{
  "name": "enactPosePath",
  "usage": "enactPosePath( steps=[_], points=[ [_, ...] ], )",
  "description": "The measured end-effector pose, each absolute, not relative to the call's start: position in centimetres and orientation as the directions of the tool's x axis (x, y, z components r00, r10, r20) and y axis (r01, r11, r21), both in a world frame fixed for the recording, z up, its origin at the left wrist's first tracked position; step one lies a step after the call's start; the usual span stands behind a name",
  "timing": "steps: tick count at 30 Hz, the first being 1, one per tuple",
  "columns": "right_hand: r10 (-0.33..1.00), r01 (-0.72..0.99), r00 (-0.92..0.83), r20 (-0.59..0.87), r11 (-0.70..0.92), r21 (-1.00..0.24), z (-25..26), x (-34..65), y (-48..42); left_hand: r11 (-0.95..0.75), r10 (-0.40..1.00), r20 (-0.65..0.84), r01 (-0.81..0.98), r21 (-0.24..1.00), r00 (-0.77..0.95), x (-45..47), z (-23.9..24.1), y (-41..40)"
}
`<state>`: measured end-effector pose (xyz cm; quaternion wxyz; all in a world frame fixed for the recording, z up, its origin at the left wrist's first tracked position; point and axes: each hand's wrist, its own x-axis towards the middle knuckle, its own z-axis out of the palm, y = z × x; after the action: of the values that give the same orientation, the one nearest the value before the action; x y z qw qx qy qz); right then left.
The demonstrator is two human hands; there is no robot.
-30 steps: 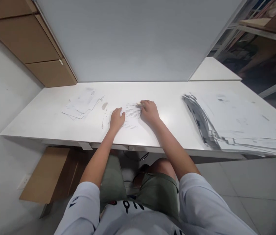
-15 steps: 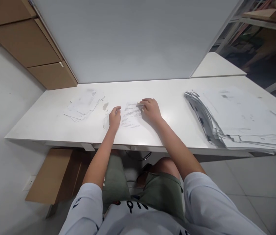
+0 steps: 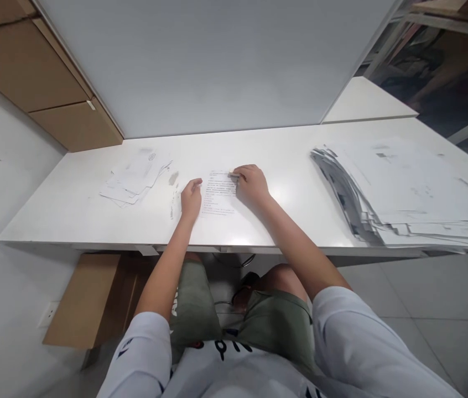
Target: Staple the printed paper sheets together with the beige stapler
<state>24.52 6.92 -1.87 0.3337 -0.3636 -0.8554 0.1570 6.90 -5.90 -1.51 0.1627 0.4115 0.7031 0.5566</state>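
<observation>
On table point(image 3: 292, 221), printed sheet point(image 3: 219, 194) laid flat, pinned at left edge by left hand point(image 3: 191, 198) (palm down, nothing gripped). Top-right corner covered by right hand point(image 3: 253, 183), fingers curled; pinch not discernible. Crease risked if pressed unevenly.

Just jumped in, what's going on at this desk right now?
A seated person has both hands on one printed sheet lying flat on the white table. The left hand rests on its left edge, and the right hand touches its upper right corner. A small pile of papers lies to the left, a large fanned stack of sheets to the right.
</observation>
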Motion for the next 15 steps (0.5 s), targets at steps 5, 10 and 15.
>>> enactPosePath(
  steps=[5, 10, 15],
  points=[
    [0.749, 0.549, -0.493, 0.443, 0.663, -0.509, -1.8, 23.8, 6.8, 0.034, 0.762, 0.242, 0.411, 0.911, -0.600, 7.1, -1.4, -6.2],
    [0.736, 0.563, -0.492, 0.465, 0.676, -0.476, -2.1, 23.9, 5.8, 0.049, 0.755, 0.249, 0.431, 0.901, -0.606, 7.3, -1.1, -7.0],
    [0.702, 0.555, -0.532, 0.473, 0.711, -0.431, -1.3, 24.7, 4.9, -0.014, 0.714, 0.313, 0.434, 0.901, -0.626, 7.6, -0.7, -7.4]
  ],
)
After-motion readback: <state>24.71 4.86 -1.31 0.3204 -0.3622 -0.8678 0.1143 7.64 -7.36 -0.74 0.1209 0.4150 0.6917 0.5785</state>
